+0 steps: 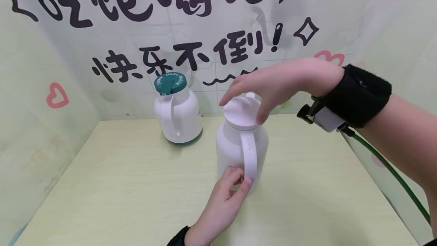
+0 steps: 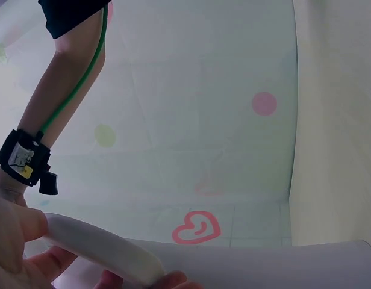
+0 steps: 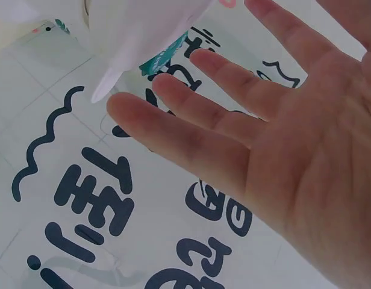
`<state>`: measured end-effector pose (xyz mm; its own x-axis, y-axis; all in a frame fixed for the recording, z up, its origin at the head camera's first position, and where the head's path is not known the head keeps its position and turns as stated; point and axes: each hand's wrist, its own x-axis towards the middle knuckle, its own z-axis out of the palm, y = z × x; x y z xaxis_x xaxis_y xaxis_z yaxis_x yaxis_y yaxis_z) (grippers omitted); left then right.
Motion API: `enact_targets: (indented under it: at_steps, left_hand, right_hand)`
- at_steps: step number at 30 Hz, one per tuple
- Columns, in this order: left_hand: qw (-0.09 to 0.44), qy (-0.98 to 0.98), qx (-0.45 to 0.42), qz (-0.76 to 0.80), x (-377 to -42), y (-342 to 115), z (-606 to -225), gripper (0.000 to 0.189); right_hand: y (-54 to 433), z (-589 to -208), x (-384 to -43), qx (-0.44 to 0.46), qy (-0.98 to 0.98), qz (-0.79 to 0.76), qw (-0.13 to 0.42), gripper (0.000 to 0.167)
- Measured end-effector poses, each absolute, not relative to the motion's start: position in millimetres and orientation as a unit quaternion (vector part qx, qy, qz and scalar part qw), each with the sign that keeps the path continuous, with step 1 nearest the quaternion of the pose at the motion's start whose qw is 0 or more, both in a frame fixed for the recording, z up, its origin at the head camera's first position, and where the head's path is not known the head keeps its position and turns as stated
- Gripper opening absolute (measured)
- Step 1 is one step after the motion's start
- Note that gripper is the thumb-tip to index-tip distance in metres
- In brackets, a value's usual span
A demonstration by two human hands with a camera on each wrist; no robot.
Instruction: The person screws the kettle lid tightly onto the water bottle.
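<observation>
A white thermos jug (image 1: 227, 149) stands upright on the table, its handle (image 1: 249, 155) facing me. My left hand (image 1: 220, 206) grips the lower part of that handle, thumb on one side and fingers curled behind; the left wrist view shows the same hold on the handle (image 2: 104, 247). Over the round white lid (image 1: 240, 111) arches my right hand (image 1: 278, 82), its thumb and fingers spread to either side. In the right wrist view the fingers (image 3: 179, 129) are extended and spread, close by the lid's pointed tip (image 3: 107, 84).
A second, smaller white jug (image 1: 179, 115) with a green lid (image 1: 170, 82) stands at the back left, its handle toward me. Pale wood table (image 1: 136, 193) surrounds both jugs. Behind it hangs a printed backdrop (image 1: 205, 101). A green cable (image 1: 392, 166) runs along the right forearm.
</observation>
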<state>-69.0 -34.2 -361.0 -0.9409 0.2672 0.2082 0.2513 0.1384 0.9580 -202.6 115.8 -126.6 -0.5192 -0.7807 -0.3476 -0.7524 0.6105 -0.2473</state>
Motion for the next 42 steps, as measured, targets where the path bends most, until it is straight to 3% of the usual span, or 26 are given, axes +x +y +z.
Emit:
enact_targets:
  at_steps: [9, 42]
  left_hand:
    - [0.009, 0.762, 0.174, 0.623, -70.1, -33.9, -363.3, 0.018]
    - [0.008, 0.756, 0.174, 0.632, -71.4, -32.1, -363.4, 0.017]
  right_hand:
    - [102.7, -125.6, -196.9, -0.405, 0.883, 0.014, 0.237, 0.073]
    - [96.1, -137.7, -198.6, -0.432, 0.886, 0.028, 0.165, 0.062]
